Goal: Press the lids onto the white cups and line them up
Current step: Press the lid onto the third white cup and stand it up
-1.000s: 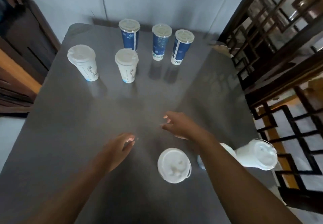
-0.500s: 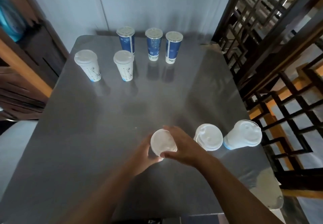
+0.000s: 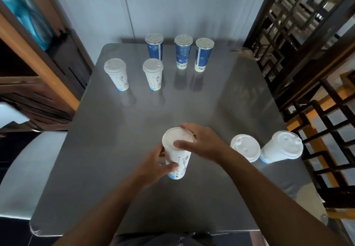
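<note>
A tall, tapered white paper cup [image 3: 177, 160] with a faint line drawing and a blue base band is held upright on the smooth, dull-grey, faintly reflective table [image 3: 119, 130], near its front middle. The cup's wall is gripped low down by the left hand [image 3: 157, 166], while the round white plastic lid [image 3: 177, 139] is clasped at its rim by the right hand [image 3: 201, 143], thumb on top and fingers curled around the far side. Just to the right, 2 more lidded white cups [image 3: 245, 148] [image 3: 281, 147] are seen close together, the outer one close to the table's right edge. At the far left, 2 lidded white cups [image 3: 116, 75] [image 3: 153, 74] are set side by side, apart from each other, and behind them 3 blue cups [image 3: 154, 47] [image 3: 183, 52] [image 3: 203, 53] with clear flat lids are ranged in a row along the back edge. A broad bare stretch of table is left open in the middle. A dark wooden lattice screen [image 3: 299, 40] is seen right of the table.
</note>
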A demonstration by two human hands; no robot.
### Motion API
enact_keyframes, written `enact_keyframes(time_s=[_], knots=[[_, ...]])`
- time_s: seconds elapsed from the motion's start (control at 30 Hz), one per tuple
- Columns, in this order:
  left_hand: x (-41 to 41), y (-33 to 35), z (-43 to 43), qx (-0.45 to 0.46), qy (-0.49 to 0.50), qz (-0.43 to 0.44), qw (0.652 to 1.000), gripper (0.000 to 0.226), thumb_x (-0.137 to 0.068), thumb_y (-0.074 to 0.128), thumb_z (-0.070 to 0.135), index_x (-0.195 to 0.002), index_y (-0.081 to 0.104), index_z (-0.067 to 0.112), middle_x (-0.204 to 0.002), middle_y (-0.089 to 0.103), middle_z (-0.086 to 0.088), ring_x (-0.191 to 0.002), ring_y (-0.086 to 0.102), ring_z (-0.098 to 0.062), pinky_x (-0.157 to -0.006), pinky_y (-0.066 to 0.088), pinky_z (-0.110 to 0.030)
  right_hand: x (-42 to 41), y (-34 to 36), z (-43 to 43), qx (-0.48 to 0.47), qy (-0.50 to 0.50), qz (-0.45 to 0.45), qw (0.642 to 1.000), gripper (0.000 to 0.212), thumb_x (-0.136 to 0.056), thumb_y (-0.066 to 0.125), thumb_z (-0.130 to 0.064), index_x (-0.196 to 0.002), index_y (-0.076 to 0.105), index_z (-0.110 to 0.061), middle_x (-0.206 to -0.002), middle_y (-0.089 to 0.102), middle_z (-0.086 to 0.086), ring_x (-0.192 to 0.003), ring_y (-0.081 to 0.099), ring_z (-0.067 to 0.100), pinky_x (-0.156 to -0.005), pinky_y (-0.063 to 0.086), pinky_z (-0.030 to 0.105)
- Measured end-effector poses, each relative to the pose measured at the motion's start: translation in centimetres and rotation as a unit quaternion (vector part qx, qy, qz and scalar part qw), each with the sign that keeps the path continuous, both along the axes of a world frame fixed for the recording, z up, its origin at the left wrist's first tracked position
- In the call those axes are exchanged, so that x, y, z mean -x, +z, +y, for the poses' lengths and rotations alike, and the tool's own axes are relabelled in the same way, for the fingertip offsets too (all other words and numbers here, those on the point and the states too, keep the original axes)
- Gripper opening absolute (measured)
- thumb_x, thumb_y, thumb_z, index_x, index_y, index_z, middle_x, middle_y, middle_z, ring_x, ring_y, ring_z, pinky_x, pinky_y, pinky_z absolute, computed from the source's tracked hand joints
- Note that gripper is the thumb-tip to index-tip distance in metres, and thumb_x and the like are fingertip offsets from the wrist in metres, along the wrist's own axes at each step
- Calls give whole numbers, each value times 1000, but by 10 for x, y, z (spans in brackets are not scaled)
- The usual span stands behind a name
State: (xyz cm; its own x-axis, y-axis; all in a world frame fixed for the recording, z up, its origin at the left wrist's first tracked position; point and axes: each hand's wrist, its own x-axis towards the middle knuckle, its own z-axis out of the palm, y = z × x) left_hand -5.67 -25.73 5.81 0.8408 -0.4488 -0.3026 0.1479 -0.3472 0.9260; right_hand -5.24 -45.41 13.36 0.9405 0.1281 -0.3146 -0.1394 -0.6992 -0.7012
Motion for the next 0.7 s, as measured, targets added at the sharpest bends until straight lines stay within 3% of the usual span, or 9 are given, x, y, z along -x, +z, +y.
enact_keyframes(time_s=[0.1, 0.27, 0.37, 0.43, 0.5, 0.6, 0.7], knots=[[-6, 21, 24, 48, -5, 9, 999, 62, -69, 76, 32, -125, 49, 33, -118, 67, 12, -108, 66, -10, -82, 57, -22, -10, 21, 25, 3, -12, -10, 1000, 68, -84, 63, -56, -139, 50, -17, -140, 57, 1, -124, 55, 18, -107, 42, 38], [-17, 56, 72, 86, -22, 16, 996, 50, -78, 71, 36, -124, 57, 23, -118, 72, 1, -108, 70, -15, -87, 59, -33, -23, 56, 73, -1, -23, -25, 999, 56, -91, 49, -58, -129, 60, -18, -126, 66, -2, -111, 62, 15, -98, 47, 38], [-22, 78, 95, 88, -38, 8, 995, 39, -79, 69, 37, -115, 60, 26, -111, 74, 2, -98, 73, -15, -73, 62, -32, -26, 74, 96, -89, -21, -6, 996, 32, -95, 48, -53, -96, 70, -28, -89, 72, -12, -80, 65, 0, -79, 47, 29], [-22, 90, 109, 84, -42, 1, 996, 31, -83, 68, 34, -112, 60, 29, -109, 75, 3, -95, 75, -16, -67, 63, -35, -26, 85, 108, -133, -36, -6, 990, 37, -95, 51, -50, -83, 70, -21, -78, 74, -1, -71, 64, 6, -78, 52, 38], [-22, 101, 120, 94, -45, -5, 995, 28, -85, 68, 36, -112, 61, 31, -107, 76, 5, -95, 75, -15, -64, 63, -34, -25, 95, 118, -148, -40, -4, 988, 48, -94, 50, -52, -89, 71, -9, -88, 75, 15, -75, 67, 17, -91, 52, 50], [-17, 116, 129, 104, -52, -12, 993, 41, -79, 66, 51, -114, 61, 30, -109, 76, 8, -97, 75, -16, -65, 63, -34, -24, 107, 127, -150, -31, -6, 988, 61, -88, 50, -61, -97, 70, -4, -90, 76, 17, -88, 72, 36, -97, 50, 57], [-13, 124, 132, 99, -55, -24, 993, 44, -82, 69, 53, -117, 61, 29, -110, 75, 8, -97, 75, -15, -67, 63, -33, -23, 113, 129, -160, -30, -18, 986, 75, -78, 52, -68, -100, 68, 2, -92, 74, 23, -94, 68, 45, -97, 48, 61]])
